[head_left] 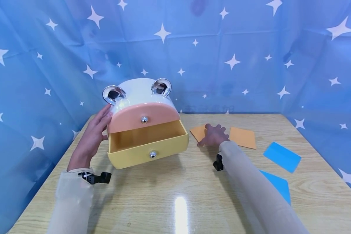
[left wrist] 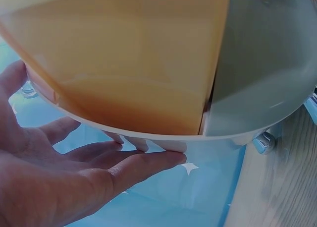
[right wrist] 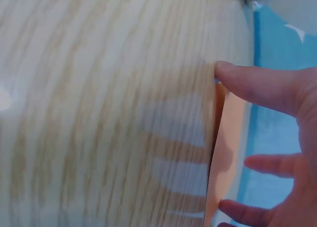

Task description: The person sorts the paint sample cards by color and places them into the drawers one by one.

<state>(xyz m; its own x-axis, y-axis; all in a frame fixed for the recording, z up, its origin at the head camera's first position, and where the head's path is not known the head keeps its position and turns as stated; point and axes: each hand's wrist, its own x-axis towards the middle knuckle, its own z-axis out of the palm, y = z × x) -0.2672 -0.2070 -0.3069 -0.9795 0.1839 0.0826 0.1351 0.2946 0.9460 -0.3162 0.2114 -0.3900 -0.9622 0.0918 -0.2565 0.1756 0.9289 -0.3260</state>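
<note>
While the left hand (head_left: 91, 138) rests flat-fingered against the white bear-eared plastic drawer box (head_left: 143, 122) (yellow drawer pulled open), the right hand (head_left: 213, 135), fingers spread, presses the near orange paper card (head_left: 199, 132) lying just right of it.

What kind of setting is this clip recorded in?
Most likely a staged recording booth, not a lived-in room: a star-print blue cloth hangs round a wooden table, which bears only a toy-like drawer box and coloured paper cards.
</note>
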